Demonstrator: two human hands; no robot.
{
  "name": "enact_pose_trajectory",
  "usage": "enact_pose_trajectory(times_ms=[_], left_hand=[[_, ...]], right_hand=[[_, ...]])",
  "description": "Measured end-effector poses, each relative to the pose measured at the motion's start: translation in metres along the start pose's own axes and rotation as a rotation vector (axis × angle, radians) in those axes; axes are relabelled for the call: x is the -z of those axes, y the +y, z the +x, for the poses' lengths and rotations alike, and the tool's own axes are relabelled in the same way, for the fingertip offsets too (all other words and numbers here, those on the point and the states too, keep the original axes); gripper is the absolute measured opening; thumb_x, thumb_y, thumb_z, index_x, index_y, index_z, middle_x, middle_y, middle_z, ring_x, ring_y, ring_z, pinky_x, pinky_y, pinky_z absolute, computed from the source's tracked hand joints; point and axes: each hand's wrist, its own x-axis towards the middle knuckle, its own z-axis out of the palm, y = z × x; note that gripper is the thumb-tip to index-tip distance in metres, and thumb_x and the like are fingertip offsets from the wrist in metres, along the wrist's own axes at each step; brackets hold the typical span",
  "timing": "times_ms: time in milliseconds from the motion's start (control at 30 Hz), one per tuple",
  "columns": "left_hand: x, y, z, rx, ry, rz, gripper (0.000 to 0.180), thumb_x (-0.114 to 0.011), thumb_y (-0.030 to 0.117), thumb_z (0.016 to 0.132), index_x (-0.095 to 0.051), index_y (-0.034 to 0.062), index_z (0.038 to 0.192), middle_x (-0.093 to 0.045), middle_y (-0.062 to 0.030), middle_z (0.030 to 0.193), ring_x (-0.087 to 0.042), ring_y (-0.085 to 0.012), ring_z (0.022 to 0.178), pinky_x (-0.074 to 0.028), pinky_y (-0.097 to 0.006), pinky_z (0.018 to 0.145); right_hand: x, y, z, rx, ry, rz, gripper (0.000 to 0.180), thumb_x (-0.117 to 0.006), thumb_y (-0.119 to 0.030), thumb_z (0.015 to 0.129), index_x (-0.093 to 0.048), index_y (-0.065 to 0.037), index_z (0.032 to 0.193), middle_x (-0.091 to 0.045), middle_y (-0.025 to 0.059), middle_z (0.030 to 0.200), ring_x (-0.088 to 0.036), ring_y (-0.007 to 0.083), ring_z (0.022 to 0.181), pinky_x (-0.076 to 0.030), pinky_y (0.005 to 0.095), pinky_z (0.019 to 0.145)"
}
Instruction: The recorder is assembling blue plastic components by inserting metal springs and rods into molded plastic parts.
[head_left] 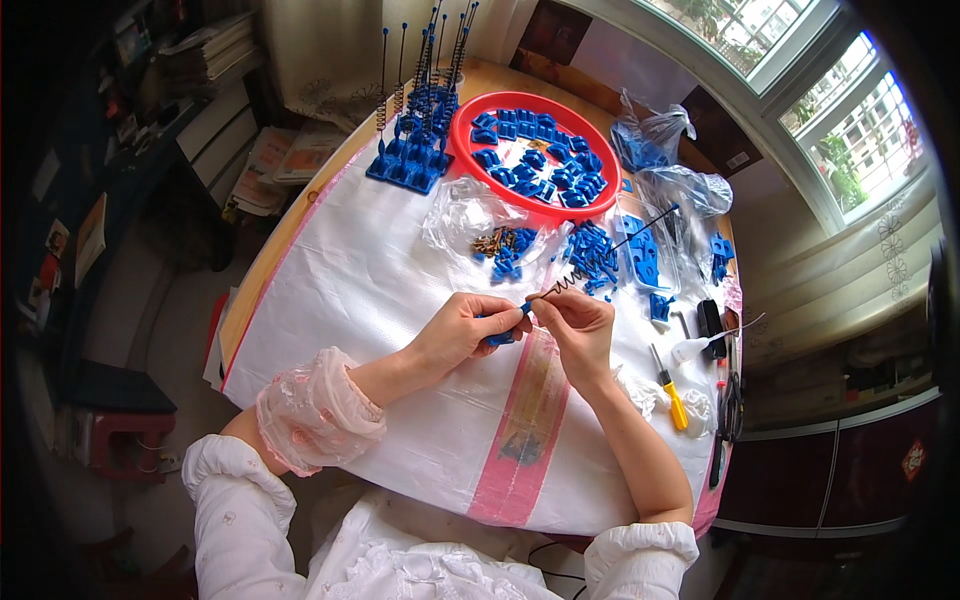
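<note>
My left hand pinches a small blue plastic part above the white sheet covering the table. My right hand grips the near end of a thin black rod with a metal spring threaded on it, right at the blue part. The rod slants up and to the right, away from my hands. Just beyond my hands lie a loose pile of blue parts and an open clear bag with small brass screws and blue pieces.
A red round tray of blue parts sits at the far side, with a cluster of finished blue bases with upright rods to its left. Clear bags lie right of the tray. A yellow-handled screwdriver, a glue bottle and pliers lie to my right.
</note>
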Motion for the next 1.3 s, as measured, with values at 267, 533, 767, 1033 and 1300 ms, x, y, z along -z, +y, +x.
enact_pose_trajectory(times_ms=[267,533,767,1033,1300], left_hand=[[0.0023,0.0024,-0.0002,0.041,-0.03,-0.047,0.022,-0.058,0.025,0.098,-0.071,0.0066,0.095,-0.063,0.0028,0.081,-0.047,0.0003,0.066,-0.032,-0.015,0.053],[0.0044,0.0003,0.0007,0.063,-0.039,-0.07,0.022,-0.058,0.025,0.098,-0.07,0.0061,0.095,-0.064,0.0012,0.083,-0.048,-0.0001,0.066,-0.033,-0.015,0.053],[0.0063,0.0024,0.001,0.101,-0.068,-0.111,0.023,-0.059,0.025,0.098,-0.07,0.0053,0.096,-0.064,0.0005,0.084,-0.049,-0.0002,0.067,-0.034,-0.015,0.053],[0.0074,0.0022,0.0018,0.112,-0.08,-0.118,0.023,-0.058,0.025,0.098,-0.07,0.0053,0.096,-0.064,0.0004,0.085,-0.05,0.0001,0.067,-0.034,-0.014,0.052],[0.0092,0.0009,0.0027,0.119,-0.083,-0.122,0.023,-0.059,0.026,0.098,-0.07,0.0057,0.096,-0.065,0.0007,0.085,-0.05,0.0002,0.068,-0.034,-0.014,0.052]], right_hand=[[0.0001,-0.001,0.0003,-0.001,-0.014,-0.001,0.006,-0.07,0.003,0.086,-0.073,0.006,0.091,-0.07,0.0066,0.083,-0.063,0.0081,0.075,-0.049,0.0215,0.066],[-0.0002,-0.0011,0.0001,0.002,-0.014,-0.033,0.006,-0.07,0.002,0.086,-0.073,0.005,0.09,-0.07,0.0058,0.081,-0.063,0.0075,0.073,-0.048,0.021,0.065],[-0.0003,-0.0015,-0.0007,-0.021,-0.004,-0.031,0.005,-0.07,0.002,0.086,-0.073,0.005,0.089,-0.07,0.0055,0.079,-0.062,0.0071,0.071,-0.048,0.0206,0.063],[0.0,-0.0003,-0.0011,-0.011,-0.005,-0.034,0.005,-0.069,0.002,0.086,-0.072,0.006,0.089,-0.07,0.0053,0.079,-0.062,0.0076,0.07,-0.047,0.0212,0.062],[-0.0009,-0.0001,-0.001,-0.029,-0.004,-0.014,0.005,-0.07,0.002,0.086,-0.072,0.005,0.089,-0.07,0.0051,0.079,-0.062,0.0075,0.071,-0.048,0.021,0.063]])
